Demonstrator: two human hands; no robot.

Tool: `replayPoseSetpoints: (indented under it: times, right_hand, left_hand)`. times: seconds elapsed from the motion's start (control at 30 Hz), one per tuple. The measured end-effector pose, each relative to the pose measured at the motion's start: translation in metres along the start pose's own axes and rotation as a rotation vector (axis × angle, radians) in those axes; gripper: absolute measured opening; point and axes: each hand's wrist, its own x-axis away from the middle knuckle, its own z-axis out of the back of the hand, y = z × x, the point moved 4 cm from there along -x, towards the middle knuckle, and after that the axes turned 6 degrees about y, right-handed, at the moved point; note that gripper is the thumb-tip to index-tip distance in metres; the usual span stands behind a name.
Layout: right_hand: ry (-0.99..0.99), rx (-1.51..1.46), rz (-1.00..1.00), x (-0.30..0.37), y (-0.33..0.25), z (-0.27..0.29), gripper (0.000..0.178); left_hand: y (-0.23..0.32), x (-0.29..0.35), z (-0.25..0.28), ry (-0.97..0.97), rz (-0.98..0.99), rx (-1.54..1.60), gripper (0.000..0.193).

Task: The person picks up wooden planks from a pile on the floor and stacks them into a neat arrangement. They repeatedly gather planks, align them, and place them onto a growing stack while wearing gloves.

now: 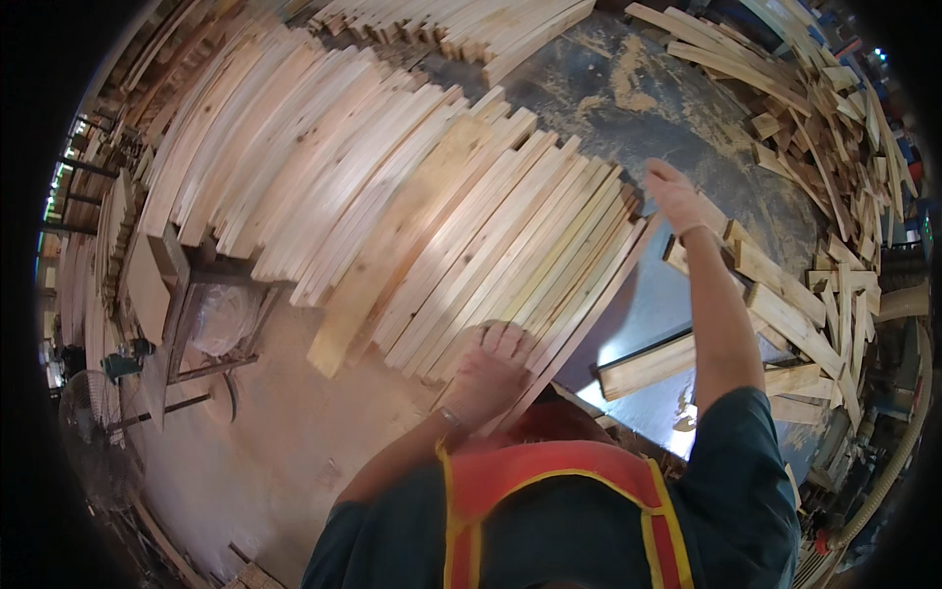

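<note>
A long row of pale wooden slats lies side by side, slanting from the far right toward the near left. My left hand rests on the near ends at the right of the row, with its fingers bent down over the slats; its thumb is hidden. Beside the far end of the outermost slat, my right hand is held out with its fingers stretched and close together. A small gap seems to separate it from the wood. Both hands look covered by thin pale gloves.
Loose offcuts lie on the dark metal table at the right, with more heaped behind. Sawdust is scattered at the back. Another slat stack stands at the far side. A fan and a wooden stand are at the left.
</note>
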Motion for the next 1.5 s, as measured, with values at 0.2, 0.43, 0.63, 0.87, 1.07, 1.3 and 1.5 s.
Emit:
replayPoseSetpoints:
  times: [0.2, 0.43, 0.63, 0.87, 1.07, 1.3, 1.5]
  right_hand:
    - [-0.156, -0.201, -0.191, -0.057, 0.025, -0.062, 0.07]
    - [-0.296, -0.534, 0.017, -0.045, -0.022, -0.02, 0.061]
    - [-0.091, -1.367, 0.319, -0.008, -0.032, 0.095, 0.058]
    - [-0.548, -1.591, -0.248, 0.135, -0.018, 0.035, 0.062]
    - [-0.547, -1.177, -0.264, 0.191, -0.114, -0.112, 0.054]
    - [-0.494, -0.892, -0.071, 0.255, -0.135, -0.198, 0.066]
    - [0.187, -0.107, -0.065, 0.254, -0.026, -0.091, 0.086]
  left_hand:
    - [-0.022, -0.034, -0.029, 0.025, 0.294, -0.021, 0.037]
    - [-0.038, -0.11, -0.017, -0.359, 0.615, 0.068, 0.048]
    - [0.016, -0.198, 0.093, -0.033, 0.204, 0.138, 0.036]
    - [0.057, -0.188, 0.164, 0.662, -0.427, -0.072, 0.031]
    - [-0.082, -0.121, 0.062, 0.003, 0.451, 0.492, 0.057]
    - [-0.156, -0.058, 0.129, -0.4, 0.795, 0.467, 0.085]
    - [-0.231, 0.029, 0.104, -0.09, 0.602, -0.266, 0.088]
